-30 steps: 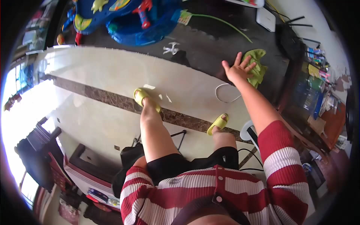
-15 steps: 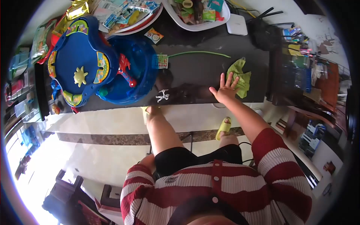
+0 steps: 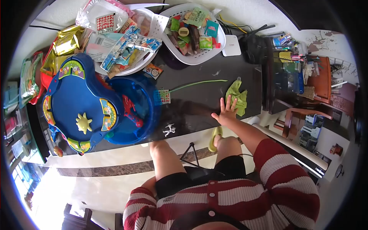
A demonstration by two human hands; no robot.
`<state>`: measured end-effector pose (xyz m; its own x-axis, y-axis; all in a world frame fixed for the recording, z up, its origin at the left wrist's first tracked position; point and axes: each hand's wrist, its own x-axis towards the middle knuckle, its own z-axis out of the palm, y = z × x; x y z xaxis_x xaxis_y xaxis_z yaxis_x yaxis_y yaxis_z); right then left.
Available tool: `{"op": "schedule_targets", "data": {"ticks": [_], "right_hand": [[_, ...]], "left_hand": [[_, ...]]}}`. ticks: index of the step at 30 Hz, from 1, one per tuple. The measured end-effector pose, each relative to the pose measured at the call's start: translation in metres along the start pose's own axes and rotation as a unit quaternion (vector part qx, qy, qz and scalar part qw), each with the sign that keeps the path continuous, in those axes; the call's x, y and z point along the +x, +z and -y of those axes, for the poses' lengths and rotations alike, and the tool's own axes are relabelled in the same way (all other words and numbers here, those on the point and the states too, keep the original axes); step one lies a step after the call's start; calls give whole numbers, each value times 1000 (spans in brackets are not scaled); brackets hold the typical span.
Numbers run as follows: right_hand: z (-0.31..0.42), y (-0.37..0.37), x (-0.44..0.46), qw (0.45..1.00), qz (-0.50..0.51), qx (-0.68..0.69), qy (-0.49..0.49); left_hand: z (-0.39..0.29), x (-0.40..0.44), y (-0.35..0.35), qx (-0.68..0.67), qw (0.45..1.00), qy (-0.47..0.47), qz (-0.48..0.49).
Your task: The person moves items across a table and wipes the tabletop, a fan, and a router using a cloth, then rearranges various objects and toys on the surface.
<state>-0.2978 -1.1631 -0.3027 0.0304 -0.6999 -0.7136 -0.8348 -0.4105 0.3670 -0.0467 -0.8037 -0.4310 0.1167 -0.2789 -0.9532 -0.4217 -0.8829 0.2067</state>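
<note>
My right hand (image 3: 226,113) is spread, fingers apart, over the dark table (image 3: 191,119) near its front edge. Its fingertips are at the left edge of a crumpled green cloth (image 3: 238,99); whether they touch it I cannot tell. A long green strip (image 3: 199,82) lies behind, running to a small patterned card (image 3: 165,97). To the left of the hand lies a small white figure (image 3: 169,130). My left hand (image 3: 150,184) is low beside my thigh, mostly behind the sleeve and leg, its fingers hidden.
A blue toy game board (image 3: 76,103) and a blue tub (image 3: 147,126) stand at the left. Behind them are two white baskets (image 3: 151,57) (image 3: 191,60) of packets. A white box (image 3: 231,46) and black router (image 3: 253,50) sit at the back right.
The view has tilted up and shifted, showing more of the tabletop and the baskets behind. My right hand stays spread beside the green cloth. My left hand remains low by my leg.
</note>
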Motion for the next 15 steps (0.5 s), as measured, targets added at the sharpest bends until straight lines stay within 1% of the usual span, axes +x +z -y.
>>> {"op": "schedule_targets", "data": {"ticks": [2,5,6,12,15], "right_hand": [[-2,5,2,1000,-21,5,-4],[-4,-1,1,999,2,28,-18],[-5,3,2,999,-11,34,-24],[-4,-2,-3,999,-5,32,-27],[-8,6,-7,997,-40,55,-36]], "left_hand": [[3,1,-3,4,1000,0,-3],[7,-1,-8,5,1000,-1,-12],[9,1,-7,3,1000,-2,-15],[32,16,-6,25,999,-2,-43],[55,29,-1,40,997,2,-66]]}}
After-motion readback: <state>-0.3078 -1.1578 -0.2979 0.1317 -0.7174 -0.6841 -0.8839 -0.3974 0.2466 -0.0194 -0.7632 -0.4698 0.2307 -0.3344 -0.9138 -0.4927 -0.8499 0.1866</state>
